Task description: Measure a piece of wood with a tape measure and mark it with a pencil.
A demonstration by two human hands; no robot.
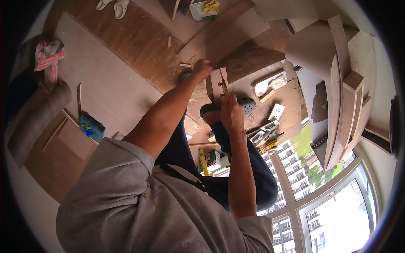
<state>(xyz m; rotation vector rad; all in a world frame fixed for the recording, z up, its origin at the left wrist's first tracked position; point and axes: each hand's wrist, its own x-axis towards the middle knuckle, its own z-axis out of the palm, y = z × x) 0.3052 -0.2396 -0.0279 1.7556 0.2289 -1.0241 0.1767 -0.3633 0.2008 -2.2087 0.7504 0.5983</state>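
A pale wooden board (pixel 216 80) with two dark round spots or knobs lies in front of me, near my foot in a dark clog (pixel 246 106). Along its right side runs a thin brown, dark-edged strip (pixel 224 82), whose kind I cannot make out. My left hand (pixel 202 70) is closed at the far end of the board, its fingers partly hidden. Close to the near end, my right hand (pixel 231 113) is closed just above the clog, against the lower end of the strip. What exactly each hand grips is too small to tell.
Right of the board lie a white socket plate (pixel 276 111), loose hand tools (pixel 263 133) and wood offcuts. Curved panels (pixel 337 84) stand at the right, beside a window. A teal toolbox (pixel 92 126) sits left; a yellow level (pixel 203 162) is near my legs. Pale clogs (pixel 121 8) are far off.
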